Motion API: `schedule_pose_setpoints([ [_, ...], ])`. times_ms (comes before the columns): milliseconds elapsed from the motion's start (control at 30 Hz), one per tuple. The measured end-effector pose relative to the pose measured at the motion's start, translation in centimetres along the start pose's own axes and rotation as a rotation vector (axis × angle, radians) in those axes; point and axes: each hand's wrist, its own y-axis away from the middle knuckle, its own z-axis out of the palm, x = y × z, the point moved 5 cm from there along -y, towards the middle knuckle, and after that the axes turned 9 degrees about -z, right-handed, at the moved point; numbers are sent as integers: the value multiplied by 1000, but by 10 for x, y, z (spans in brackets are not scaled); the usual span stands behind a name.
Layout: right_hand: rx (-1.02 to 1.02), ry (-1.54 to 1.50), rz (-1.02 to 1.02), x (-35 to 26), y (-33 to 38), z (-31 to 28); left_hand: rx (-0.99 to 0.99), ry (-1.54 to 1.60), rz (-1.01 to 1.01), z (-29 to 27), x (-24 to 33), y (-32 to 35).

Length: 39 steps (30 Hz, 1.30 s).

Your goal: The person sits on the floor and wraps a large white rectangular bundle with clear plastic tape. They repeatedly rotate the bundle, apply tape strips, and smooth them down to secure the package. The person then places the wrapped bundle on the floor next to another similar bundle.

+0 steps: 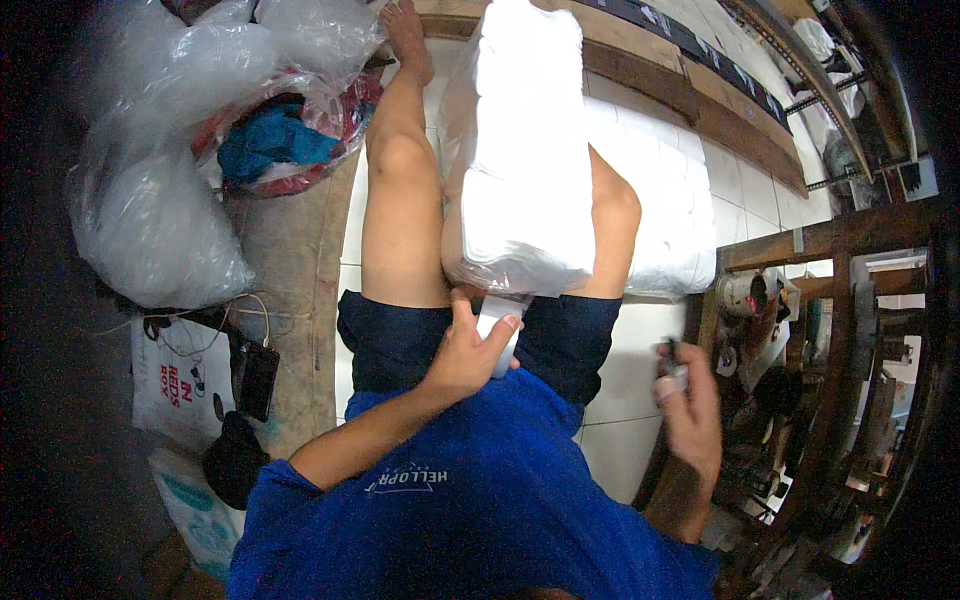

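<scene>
- The left hand [468, 350] is curled around a small white wrapped piece [497, 335], with the thumb on its side and the fingers underneath.
- That white piece sticks out from the bottom end of a big clear plastic bag full of stacked white sheets [520, 150], which lies along the person's lap just above the hand.
- The big bag covers most of the right leg and blocks the view of the floor behind it.
- The right hand [690, 405] is off to the side, well apart from the bag, with its fingers pinching a small dark and silver thing [672, 368]. It is too small to tell what it is.
- Just past the right hand stands a brown wooden frame with tools and machine parts [800, 330].
- Far to the left of the left hand lie puffy clear plastic bags [160, 210], one with red and blue cloth [275, 140] inside.
- A black flat box with thin wires [256, 378] lies on a brown mat [290, 260] below those bags.
- White floor tiles [760, 190] show beyond the big bag.
</scene>
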Motion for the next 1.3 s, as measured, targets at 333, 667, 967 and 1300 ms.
schedule_pose_setpoints([
  [333,-392,352,-478,-66,-47,73,-299,196,70,5,-11,-2],
  [667,-563,422,-312,-76,-64,90,-174,59,91,-3,-1,-7],
  [967,-523,456,-395,-82,-71,92,-48,-49,352,-6,-15,-17],
  [1300,-443,571,-489,-82,-69,95,-199,123,214,-5,-5,-13],
])
